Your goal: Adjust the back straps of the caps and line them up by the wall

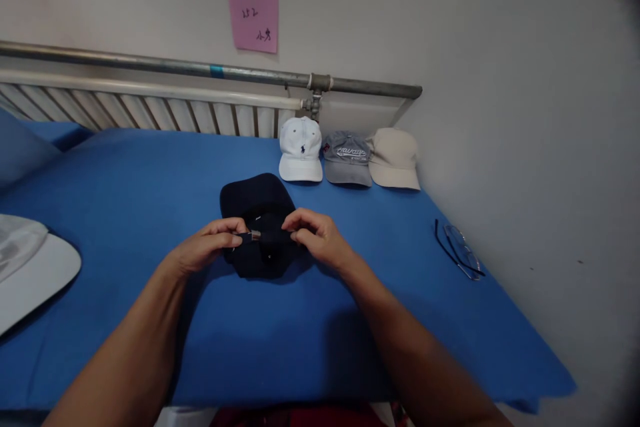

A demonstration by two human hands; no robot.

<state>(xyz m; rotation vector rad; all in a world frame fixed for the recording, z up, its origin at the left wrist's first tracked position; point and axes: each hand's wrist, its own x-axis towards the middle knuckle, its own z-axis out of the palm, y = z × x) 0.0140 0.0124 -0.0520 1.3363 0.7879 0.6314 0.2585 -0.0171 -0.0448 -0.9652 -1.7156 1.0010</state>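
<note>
A dark navy cap (257,193) lies upside down on the blue cloth, its brim pointing away from me and its back strap towards me. The fingers of my left hand (215,240) pinch the strap on the left, beside a small metal buckle (255,235). On the right, my right hand (317,233) pinches the strap's other side between thumb and fingers. Part of the cap's dark inside is too dim to make out.
Along the back stand a white cap (301,150), a grey cap (347,159) and a beige cap (395,158). Glasses (463,252) lie at the right edge. A white cap (40,273) is at far left. Behind the blue cloth (150,180) are a radiator (195,113) and pipe (165,65).
</note>
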